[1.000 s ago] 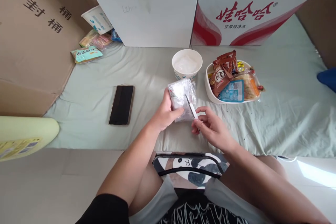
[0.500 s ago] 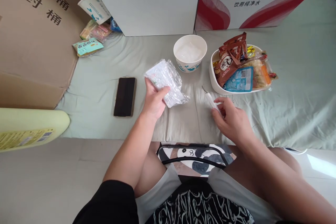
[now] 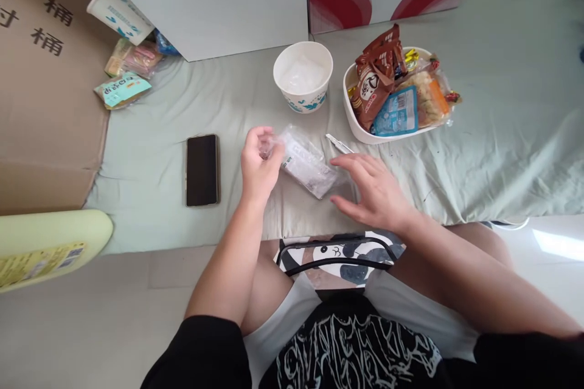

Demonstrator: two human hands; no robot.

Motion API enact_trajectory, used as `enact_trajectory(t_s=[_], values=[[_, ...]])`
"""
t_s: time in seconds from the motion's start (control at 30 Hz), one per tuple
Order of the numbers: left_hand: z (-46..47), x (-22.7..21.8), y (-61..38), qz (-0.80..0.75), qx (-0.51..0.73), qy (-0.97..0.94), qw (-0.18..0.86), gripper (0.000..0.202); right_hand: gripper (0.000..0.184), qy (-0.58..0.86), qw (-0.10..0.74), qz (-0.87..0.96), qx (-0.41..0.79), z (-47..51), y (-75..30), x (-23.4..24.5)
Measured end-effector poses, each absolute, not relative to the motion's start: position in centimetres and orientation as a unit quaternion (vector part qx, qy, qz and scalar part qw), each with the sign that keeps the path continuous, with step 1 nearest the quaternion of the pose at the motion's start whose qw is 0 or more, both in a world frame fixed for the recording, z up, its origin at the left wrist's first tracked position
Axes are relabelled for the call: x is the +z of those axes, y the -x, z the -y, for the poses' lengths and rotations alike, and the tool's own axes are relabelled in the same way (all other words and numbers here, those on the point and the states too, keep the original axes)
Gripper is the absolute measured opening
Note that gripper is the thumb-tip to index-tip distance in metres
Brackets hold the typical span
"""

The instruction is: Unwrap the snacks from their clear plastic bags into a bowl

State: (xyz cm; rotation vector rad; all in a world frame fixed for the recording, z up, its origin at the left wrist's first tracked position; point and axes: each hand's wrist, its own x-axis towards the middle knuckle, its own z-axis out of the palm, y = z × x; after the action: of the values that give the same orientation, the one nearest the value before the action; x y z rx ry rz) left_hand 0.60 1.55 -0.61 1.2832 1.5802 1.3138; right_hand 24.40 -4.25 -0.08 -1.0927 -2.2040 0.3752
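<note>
My left hand (image 3: 258, 164) pinches one end of a clear plastic packet (image 3: 306, 161) that hangs over the pale green sheet (image 3: 150, 134). My right hand (image 3: 371, 189) hovers with fingers spread and empty, its fingertips close to the packet's lower right corner. Small white-handled scissors (image 3: 337, 143) lie on the sheet just beyond my right hand, apart from it. A white paper bowl (image 3: 303, 76) with something pale inside stands behind the packet.
A white dish (image 3: 365, 134) heaped with wrapped snacks sits at the right. A black phone (image 3: 202, 169) lies left of my left hand. Loose snack packets (image 3: 122, 89) and a tipped paper cup (image 3: 119, 12) lie by cardboard boxes (image 3: 41, 73) at back left.
My right hand set the scissors down on the sheet and moved back toward the packet, now spread and empty. My left hand lowered the packet and now pinches its end.
</note>
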Motion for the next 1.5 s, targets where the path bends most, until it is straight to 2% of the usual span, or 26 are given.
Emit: enact_trajectory(t_s=[0.1,0.23,0.37,0.43,0.5,0.57,0.7,0.87,1.0,1.13,1.23,1.27,1.33,1.4,1.47,1.5], values=[[-1.7,-0.6,-0.2,-0.618,0.513,-0.486,0.345,0.015,0.018,0.419,0.323,0.839,0.124,4.2,-24.2,-0.5],[-1.9,-0.5,1.1,-0.635,0.539,-0.459,0.309,0.008,0.015,0.479,0.369,0.792,0.088,3.9,-25.4,-0.3],[-1.7,-0.6,2.9,-0.652,0.513,-0.464,0.312,0.030,0.025,0.529,0.424,0.733,0.049,3.7,-26.7,0.5],[-1.4,-0.7,3.5,-0.653,0.477,-0.504,0.303,0.044,0.030,0.498,0.431,0.751,0.053,3.7,-26.8,0.6],[-1.1,-0.7,3.8,-0.637,0.439,-0.571,0.277,0.050,0.037,0.456,0.412,0.786,0.071,3.8,-26.5,0.4],[-0.9,-0.6,3.8,-0.614,0.398,-0.637,0.243,0.041,0.044,0.430,0.378,0.816,0.077,3.7,-26.1,0.0],[-0.6,0.0,4.1,-0.575,0.377,-0.705,0.175,0.015,0.020,0.405,0.374,0.834,0.038,3.5,-25.8,0.0],[0.3,1.1,5.1,-0.502,0.442,-0.727,0.155,0.013,0.021,0.334,0.376,0.856,0.122,3.5,-26.6,1.0],[1.1,2.6,5.4,-0.442,0.430,-0.745,0.254,0.015,0.023,0.374,0.359,0.849,0.104,3.4,-27.6,1.1],[1.8,4.3,5.5,-0.443,0.262,-0.722,0.462,0.023,0.025,0.479,0.362,0.793,0.099,3.0,-28.9,1.3],[2.0,4.5,5.8,-0.432,0.157,-0.677,0.575,0.023,0.042,0.477,0.363,0.784,0.159,3.0,-29.6,1.6],[2.0,4.3,5.9,-0.442,0.185,-0.670,0.567,0.023,0.050,0.484,0.373,0.773,0.172,3.1,-29.7,1.7],[1.7,3.5,5.9,-0.482,0.347,-0.655,0.468,0.027,0.058,0.518,0.404,0.737,0.160,3.4,-29.6,2.1],[1.3,2.6,5.7,-0.507,0.492,-0.632,0.319,0.031,0.046,0.517,0.432,0.727,0.131,3.9,-28.9,2.5],[0.9,2.0,5.2,-0.518,0.488,-0.661,0.237,0.023,0.028,0.451,0.417,0.776,0.142,4.4,-27.7,2.6],[0.7,1.9,4.9,-0.524,0.438,-0.693,0.232,0.030,0.023,0.409,0.386,0.811,0.160,4.6,-27.0,2.6]])
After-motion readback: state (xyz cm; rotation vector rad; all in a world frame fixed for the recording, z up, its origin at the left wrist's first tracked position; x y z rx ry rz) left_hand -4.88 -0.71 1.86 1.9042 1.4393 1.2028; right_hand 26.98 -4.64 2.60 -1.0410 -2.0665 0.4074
